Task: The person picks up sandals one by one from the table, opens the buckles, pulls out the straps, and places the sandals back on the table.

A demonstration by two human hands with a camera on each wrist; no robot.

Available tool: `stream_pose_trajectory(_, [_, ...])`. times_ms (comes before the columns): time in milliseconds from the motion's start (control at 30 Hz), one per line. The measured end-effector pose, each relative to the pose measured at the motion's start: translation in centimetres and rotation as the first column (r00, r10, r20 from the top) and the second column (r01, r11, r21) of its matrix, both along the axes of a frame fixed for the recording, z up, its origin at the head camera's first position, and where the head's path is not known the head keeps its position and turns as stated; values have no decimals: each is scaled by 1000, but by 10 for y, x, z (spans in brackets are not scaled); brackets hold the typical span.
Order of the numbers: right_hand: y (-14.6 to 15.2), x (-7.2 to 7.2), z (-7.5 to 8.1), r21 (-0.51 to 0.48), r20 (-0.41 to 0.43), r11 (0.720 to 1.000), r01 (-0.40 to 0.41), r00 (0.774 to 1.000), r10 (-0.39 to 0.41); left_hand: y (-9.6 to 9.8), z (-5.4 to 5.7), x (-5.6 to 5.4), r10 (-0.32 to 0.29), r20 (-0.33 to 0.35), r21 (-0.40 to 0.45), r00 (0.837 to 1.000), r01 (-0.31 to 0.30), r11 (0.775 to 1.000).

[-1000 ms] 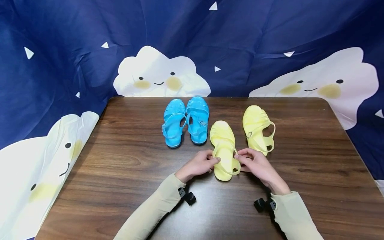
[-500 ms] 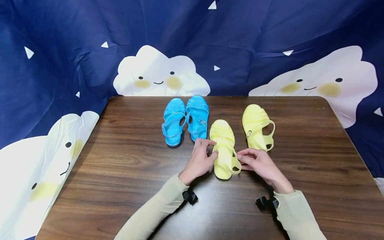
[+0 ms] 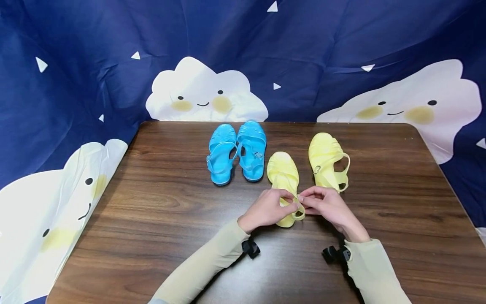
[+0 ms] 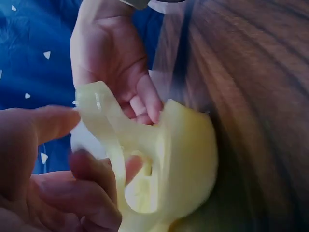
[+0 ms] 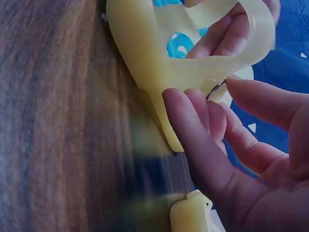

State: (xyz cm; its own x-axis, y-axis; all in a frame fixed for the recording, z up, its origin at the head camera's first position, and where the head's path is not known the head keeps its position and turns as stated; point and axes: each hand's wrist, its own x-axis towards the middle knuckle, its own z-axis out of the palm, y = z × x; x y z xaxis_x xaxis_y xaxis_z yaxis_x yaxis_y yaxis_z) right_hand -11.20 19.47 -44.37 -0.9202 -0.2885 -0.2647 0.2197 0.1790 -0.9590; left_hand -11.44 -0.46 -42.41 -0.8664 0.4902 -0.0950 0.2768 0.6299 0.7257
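Note:
A pale yellow jelly sandal lies on the wooden table between my hands, its toe pointing away from me. My left hand reaches over its heel end, and the thumb and fingers hold the ankle strap from both sides. From the right, my right hand pinches the sandal's side where a small metal buckle shows between thumb and fingers. The left hand covers much of the insole in the head view. A matching yellow sandal stands just beyond my right hand.
Two blue jelly sandals, a left one and a right one, stand side by side at the table's far edge. Behind the brown wooden table hangs a dark blue cloth printed with clouds.
My left hand has gone from the sandal's left side, up along it, then across over the insole to the strap. The right hand has stayed at the right side.

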Motion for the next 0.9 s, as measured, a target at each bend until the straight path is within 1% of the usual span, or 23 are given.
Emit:
stream_pose_trajectory(100, [0, -2, -2, 11, 18, 1000, 9, 1000, -10, 4, 2, 0, 7, 67, 1, 998, -7, 1000])
stream_pose_trajectory(233, [0, -4, -4, 21, 39, 1000, 21, 999, -22, 9, 3, -1, 58, 145, 17, 988, -61, 998])
stream_pose_trajectory(367, [-1, -6, -4, 16, 61, 1000, 24, 998, -25, 13, 3, -1, 113, 234, 59, 966, -130, 990])
stream_pose_trajectory(467, [0, -7, -3, 32, 81, 999, 25, 996, -28, 14, 3, -1, 132, 293, 86, 947, -164, 983])
stream_pose_trajectory(600, [-1, -9, -3, 54, 98, 998, 23, 995, -28, 14, 2, -2, 138, 333, 125, 933, -189, 974])
stream_pose_trajectory(667, [-2, -9, -2, 41, 111, 999, 22, 994, -26, 14, 0, -3, 137, 353, 148, 926, -200, 969])
stream_pose_trajectory(767, [-2, -10, 0, 6, 128, 1000, 8, 992, -9, 13, -4, -6, 118, 409, 186, 905, -209, 960])
stream_pose_trajectory(800, [-2, -11, 1, -9, 133, 1000, 0, 991, 1, 13, -5, -7, 114, 431, 194, 895, -215, 957])
stream_pose_trajectory(833, [-1, -11, 1, -20, 140, 1000, -1, 990, 4, 12, -5, -8, 112, 449, 195, 887, -219, 956])
stream_pose_trajectory(900, [1, -11, 2, -34, 146, 999, -13, 989, 18, 12, -7, -9, 102, 473, 196, 875, -217, 956])
